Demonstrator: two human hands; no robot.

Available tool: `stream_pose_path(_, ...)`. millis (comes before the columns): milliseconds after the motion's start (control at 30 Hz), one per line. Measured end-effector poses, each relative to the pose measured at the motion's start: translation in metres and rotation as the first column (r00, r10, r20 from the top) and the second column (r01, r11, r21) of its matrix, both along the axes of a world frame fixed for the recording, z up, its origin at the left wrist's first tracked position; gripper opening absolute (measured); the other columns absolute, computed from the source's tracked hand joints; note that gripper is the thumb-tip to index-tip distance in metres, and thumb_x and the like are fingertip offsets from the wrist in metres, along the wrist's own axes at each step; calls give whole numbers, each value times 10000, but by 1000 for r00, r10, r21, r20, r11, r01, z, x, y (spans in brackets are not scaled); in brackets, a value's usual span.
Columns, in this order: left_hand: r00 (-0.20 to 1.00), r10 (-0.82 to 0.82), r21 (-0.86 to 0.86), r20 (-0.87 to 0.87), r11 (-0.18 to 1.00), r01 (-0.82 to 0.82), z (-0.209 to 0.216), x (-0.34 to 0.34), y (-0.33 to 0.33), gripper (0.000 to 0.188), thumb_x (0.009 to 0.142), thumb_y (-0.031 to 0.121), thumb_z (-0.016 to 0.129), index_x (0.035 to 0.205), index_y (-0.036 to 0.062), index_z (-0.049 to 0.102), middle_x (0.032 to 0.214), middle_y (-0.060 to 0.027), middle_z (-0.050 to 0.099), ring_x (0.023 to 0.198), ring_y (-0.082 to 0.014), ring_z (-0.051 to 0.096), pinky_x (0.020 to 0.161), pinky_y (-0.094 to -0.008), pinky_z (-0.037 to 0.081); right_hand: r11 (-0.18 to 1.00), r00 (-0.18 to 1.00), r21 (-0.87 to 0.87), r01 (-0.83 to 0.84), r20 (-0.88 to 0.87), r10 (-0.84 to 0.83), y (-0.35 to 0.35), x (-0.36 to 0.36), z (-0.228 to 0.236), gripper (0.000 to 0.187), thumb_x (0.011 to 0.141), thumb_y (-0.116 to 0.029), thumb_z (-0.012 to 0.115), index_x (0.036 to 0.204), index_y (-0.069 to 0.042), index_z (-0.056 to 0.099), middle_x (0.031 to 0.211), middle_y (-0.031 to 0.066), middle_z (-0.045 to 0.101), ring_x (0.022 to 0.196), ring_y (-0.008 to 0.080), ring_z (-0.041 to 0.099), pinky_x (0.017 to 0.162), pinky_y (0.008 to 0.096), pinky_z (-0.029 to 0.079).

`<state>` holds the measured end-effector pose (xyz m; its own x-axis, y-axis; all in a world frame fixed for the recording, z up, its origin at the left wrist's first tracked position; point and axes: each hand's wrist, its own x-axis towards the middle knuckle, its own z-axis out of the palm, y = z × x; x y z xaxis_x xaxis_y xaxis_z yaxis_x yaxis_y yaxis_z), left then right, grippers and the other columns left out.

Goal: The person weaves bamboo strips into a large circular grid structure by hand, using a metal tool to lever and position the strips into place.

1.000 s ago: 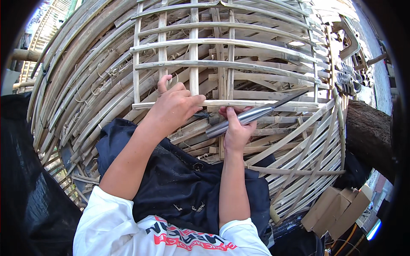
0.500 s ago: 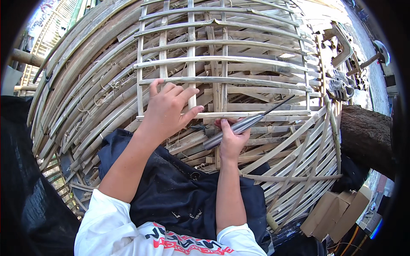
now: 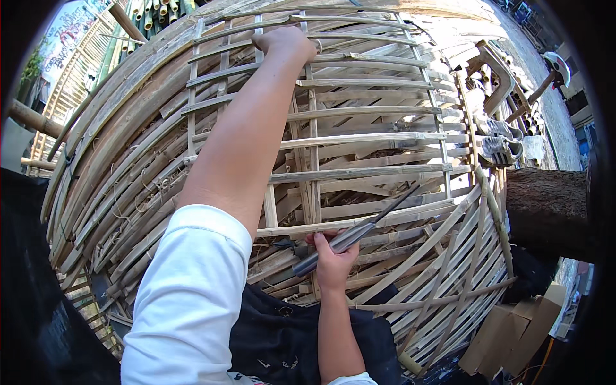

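A big round frame of split bamboo slats (image 3: 385, 138) fills the view, curving toward me. My left hand (image 3: 282, 43) reaches far up and grips a slat near the frame's top edge, with the arm stretched across the lattice. Low in the middle, my right hand (image 3: 333, 260) is closed around the grey handle of a long metal knife (image 3: 356, 234). Its thin dark blade points up and to the right, lying over the horizontal slats. I wear a white sleeve and a dark apron.
A thick tree trunk (image 3: 548, 208) stands at the right. Flattened cardboard (image 3: 513, 333) lies at lower right. Bamboo poles (image 3: 154, 13) lean at the upper left, and small tools and bits (image 3: 507, 135) sit beyond the frame on the right.
My left hand has let go of the middle slats and risen to the frame's top edge. The right hand with the knife has stayed about where it was.
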<state>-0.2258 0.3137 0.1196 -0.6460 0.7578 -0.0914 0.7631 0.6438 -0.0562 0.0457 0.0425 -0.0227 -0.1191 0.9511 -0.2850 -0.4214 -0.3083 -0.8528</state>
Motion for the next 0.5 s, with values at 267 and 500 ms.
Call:
stream_pose_path(267, 999, 12, 141, 35, 990, -17, -11, -15, -2, 732, 790, 657, 680, 1275, 109, 668, 1297, -94, 667, 1185, -260, 649, 956, -445, 521, 998, 999, 53, -34, 45, 31, -3, -3, 4, 277, 869, 113, 647, 1032, -22, 469, 917, 131, 652, 778, 241, 706, 756, 389, 610)
stream_pose_path(500, 999, -21, 235, 30, 972, 13, -17, -15, -3, 643, 802, 590, 702, 1214, 96, 693, 1247, -116, 688, 1148, -272, 668, 934, -446, 539, 997, 999, 70, -36, 30, 34, 0, 0, 10, 237, 874, 106, 647, 1011, -12, 493, 927, 120, 651, 808, 219, 703, 763, 350, 593)
